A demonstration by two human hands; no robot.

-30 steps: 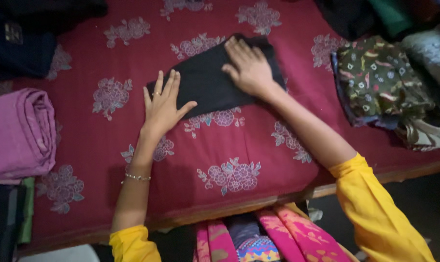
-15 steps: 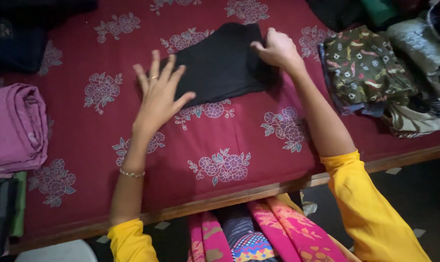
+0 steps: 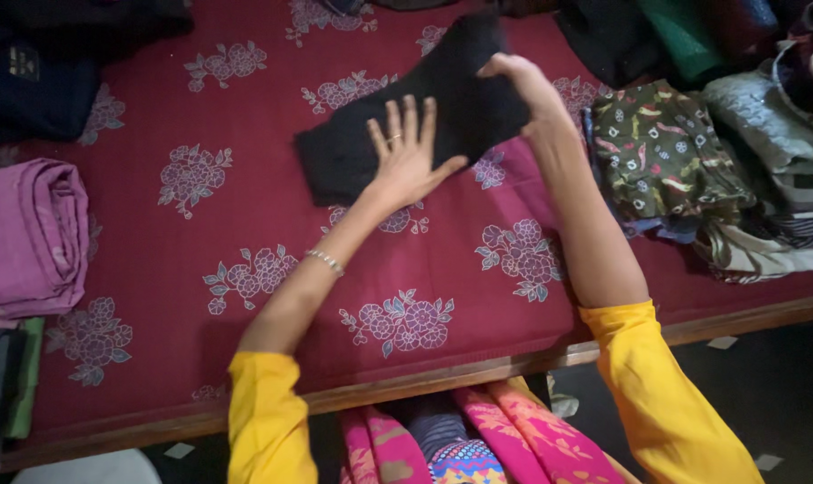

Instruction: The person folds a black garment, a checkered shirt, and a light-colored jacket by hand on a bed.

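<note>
Black folded cloth [image 3: 361, 152] lies on the red flowered bedsheet [image 3: 245, 269]; my left hand [image 3: 406, 157] presses it flat, fingers spread, while my right hand [image 3: 518, 85] grips its raised far edge

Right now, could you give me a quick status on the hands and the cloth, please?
Left hand flat on black cloth. Right hand lifting its far end. Nothing in the way.

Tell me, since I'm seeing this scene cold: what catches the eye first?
The black folded cloth at top centre of the maroon flowered bedsheet: the left hand lies flat on it while the right hand lifts its right end. Next, the rolled pink fabric at the left edge and the olive patterned garment on the pile at right.
</note>
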